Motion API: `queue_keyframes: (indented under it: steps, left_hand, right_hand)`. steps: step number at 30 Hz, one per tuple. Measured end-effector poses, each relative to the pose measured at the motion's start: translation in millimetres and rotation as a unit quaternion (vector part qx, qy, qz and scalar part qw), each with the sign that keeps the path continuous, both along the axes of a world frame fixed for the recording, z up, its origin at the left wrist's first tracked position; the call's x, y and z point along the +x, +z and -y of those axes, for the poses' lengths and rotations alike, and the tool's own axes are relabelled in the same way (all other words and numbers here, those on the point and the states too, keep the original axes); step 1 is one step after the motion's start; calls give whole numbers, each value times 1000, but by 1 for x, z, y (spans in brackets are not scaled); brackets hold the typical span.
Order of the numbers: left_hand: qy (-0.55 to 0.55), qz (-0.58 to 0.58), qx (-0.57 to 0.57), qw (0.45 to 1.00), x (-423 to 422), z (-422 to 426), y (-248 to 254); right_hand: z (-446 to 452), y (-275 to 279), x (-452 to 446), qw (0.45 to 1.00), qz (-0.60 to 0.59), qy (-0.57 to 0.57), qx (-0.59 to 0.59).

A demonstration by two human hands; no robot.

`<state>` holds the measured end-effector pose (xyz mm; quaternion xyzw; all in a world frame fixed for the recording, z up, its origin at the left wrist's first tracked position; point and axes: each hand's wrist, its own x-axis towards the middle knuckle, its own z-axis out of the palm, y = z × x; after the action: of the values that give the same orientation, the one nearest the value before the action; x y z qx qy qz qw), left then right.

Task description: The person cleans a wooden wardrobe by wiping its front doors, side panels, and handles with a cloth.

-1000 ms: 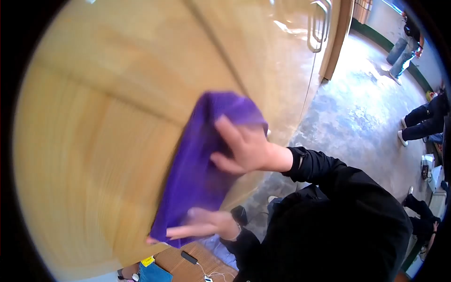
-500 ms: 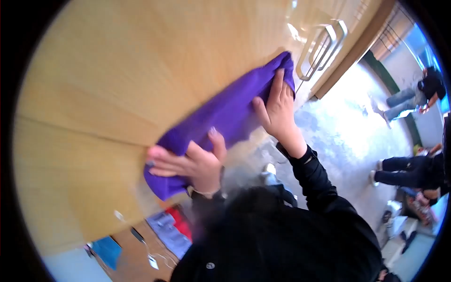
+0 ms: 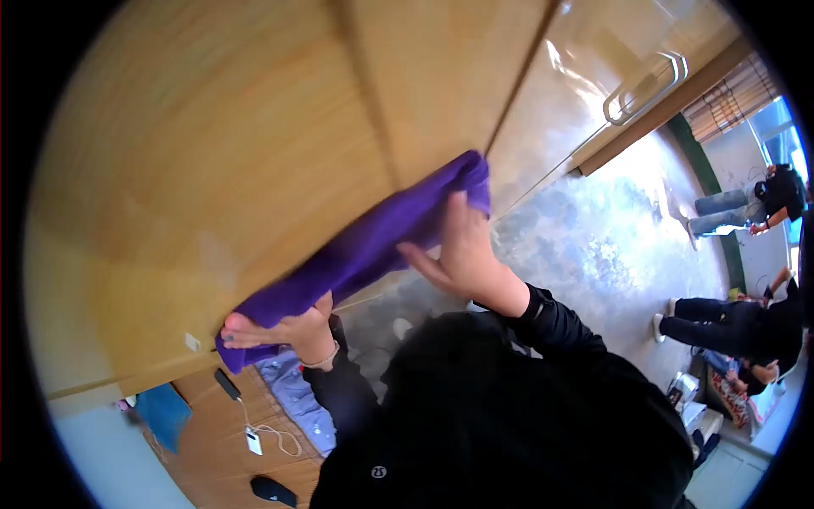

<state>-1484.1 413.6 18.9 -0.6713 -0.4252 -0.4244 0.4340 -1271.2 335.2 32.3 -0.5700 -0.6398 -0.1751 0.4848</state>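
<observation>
A purple cloth [image 3: 356, 246] lies as a long, slanting strip against a glossy light-wood cabinet front [image 3: 237, 153]. My left hand [image 3: 284, 332], with a bracelet at the wrist, rests on the cloth's lower left end, its fingers stretched out. Near the upper right end, my right hand [image 3: 465, 254] presses on the cloth with straight fingers and its thumb spread away; it is slightly blurred. Both hands are open, flat rather than wrapped round the cloth. Black sleeves cover both forearms.
Metal door handles [image 3: 644, 89] stick out at the upper right. Below left, a brown surface [image 3: 331, 475] bears a white device [image 3: 253, 440] with a cable, a black pouch [image 3: 273, 490] and blue-grey fabric [image 3: 297, 399]. Two people stand on the grey floor [image 3: 585, 246] at right.
Both hands and the cloth have moved down and left across the wood, and the cloth looks narrower. The handles now appear farther to the right as the view has shifted.
</observation>
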Motion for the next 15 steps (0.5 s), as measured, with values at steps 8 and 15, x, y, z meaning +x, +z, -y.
queue_keyframes:
  steps: [8, 15]
  left_hand:
    - [29, 10, -22, 999, -113, 0, -18]
    - [49, 91, 8, 995, -109, 26, 138]
  right_hand:
    - [-23, 31, -114, 989, 84, 104, -62]
    - [-27, 146, -111, 986, 57, 38, 151]
